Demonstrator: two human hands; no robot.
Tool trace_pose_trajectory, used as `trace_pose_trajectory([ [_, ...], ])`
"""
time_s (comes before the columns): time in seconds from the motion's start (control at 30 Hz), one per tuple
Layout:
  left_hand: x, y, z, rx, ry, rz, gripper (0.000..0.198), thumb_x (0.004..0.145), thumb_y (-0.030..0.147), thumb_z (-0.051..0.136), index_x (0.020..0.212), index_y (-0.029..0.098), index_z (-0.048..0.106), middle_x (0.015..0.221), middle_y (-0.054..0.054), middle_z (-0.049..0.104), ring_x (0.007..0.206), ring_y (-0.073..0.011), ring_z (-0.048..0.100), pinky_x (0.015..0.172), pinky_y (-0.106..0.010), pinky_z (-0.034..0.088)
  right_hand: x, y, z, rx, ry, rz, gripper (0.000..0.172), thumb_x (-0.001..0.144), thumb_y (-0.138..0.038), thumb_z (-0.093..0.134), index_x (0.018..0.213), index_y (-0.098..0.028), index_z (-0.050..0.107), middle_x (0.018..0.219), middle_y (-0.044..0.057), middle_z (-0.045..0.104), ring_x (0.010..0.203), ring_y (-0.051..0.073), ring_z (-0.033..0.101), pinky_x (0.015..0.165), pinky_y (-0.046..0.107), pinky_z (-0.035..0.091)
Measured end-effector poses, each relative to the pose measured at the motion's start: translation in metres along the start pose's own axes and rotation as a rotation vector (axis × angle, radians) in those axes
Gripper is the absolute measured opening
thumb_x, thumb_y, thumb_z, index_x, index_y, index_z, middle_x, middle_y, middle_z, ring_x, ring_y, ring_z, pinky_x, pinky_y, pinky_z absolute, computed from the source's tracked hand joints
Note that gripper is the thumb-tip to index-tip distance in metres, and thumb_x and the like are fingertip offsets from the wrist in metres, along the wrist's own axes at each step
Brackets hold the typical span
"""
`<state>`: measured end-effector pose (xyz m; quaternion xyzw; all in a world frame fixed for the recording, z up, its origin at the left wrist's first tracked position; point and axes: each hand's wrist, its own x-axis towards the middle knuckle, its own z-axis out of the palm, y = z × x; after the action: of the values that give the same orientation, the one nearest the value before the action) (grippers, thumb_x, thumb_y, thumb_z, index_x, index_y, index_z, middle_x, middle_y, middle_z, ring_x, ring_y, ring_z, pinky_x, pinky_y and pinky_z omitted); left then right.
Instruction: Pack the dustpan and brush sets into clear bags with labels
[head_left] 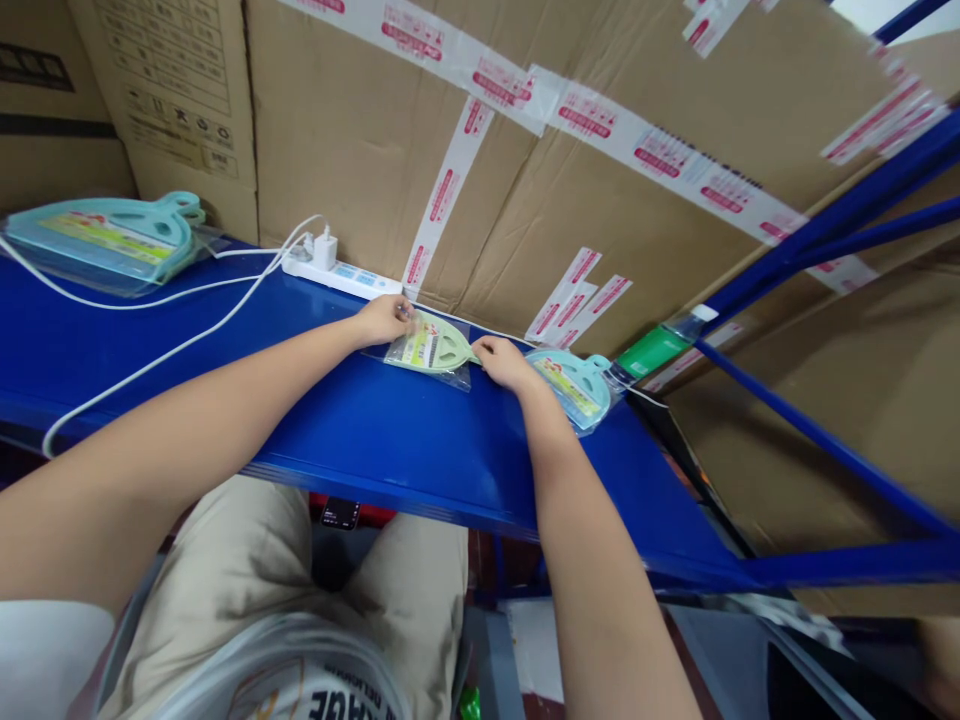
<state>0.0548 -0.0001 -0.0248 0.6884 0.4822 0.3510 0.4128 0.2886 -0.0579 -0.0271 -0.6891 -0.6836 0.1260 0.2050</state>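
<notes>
A pale green, flat plastic item [442, 345] with a rounded end and a cut-out lies on the blue shelf [360, 410], in a clear bag with a printed label. My left hand [386, 320] has its fingers closed at the bag's upper left edge. At the other end, my right hand [501, 360] pinches the narrow tip of the item. Just right of that hand lies a similar light blue item [574, 385] in a clear bag, partly covered by my wrist.
More bagged light blue items [112, 235] lie at the far left. A white power strip [341, 275] with plugs and looping white cables [187, 350] runs along the back. A green-labelled bottle [664, 345] leans at the right. Taped cardboard [360, 150] forms the back wall.
</notes>
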Motion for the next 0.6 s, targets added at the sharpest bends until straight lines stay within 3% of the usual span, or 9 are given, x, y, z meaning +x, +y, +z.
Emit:
trace_pose_trajectory([
  [0.17,0.0038,0.0001,0.0062,-0.006,0.051,-0.071,0.026,0.074,0.019,0.085,0.089,0.02,0.063,0.064,0.005,0.058,0.051,-0.0093,0.05,0.056,-0.026,0.039,0.0016,0.0014,0.0021,0.001,0.013,0.0,0.022,0.09,-0.018,0.052,0.09,-0.019,0.075,0.093,0.005,0.077,0.081,0.019,0.067,0.082,0.028,0.05],
  [0.3,0.0028,0.0026,0.0082,-0.083,0.065,-0.114,0.027,0.075,0.013,0.084,0.089,0.019,0.061,0.064,0.005,0.055,0.051,-0.0079,0.048,0.055,-0.026,0.035,0.003,0.0036,0.0026,-0.004,0.018,-0.017,0.021,0.09,-0.018,0.053,0.089,-0.019,0.074,0.092,0.005,0.077,0.082,0.018,0.067,0.081,0.028,0.05],
  [0.6,0.0029,0.002,0.0001,-0.147,-0.082,-0.097,0.03,0.072,0.01,0.084,0.093,0.019,0.064,0.06,0.006,0.055,0.049,-0.0064,0.041,0.051,-0.024,0.029,0.001,0.0038,-0.0004,0.01,-0.007,-0.013,0.023,0.092,-0.021,0.051,0.092,-0.019,0.074,0.089,0.005,0.076,0.088,0.02,0.068,0.086,0.03,0.051],
])
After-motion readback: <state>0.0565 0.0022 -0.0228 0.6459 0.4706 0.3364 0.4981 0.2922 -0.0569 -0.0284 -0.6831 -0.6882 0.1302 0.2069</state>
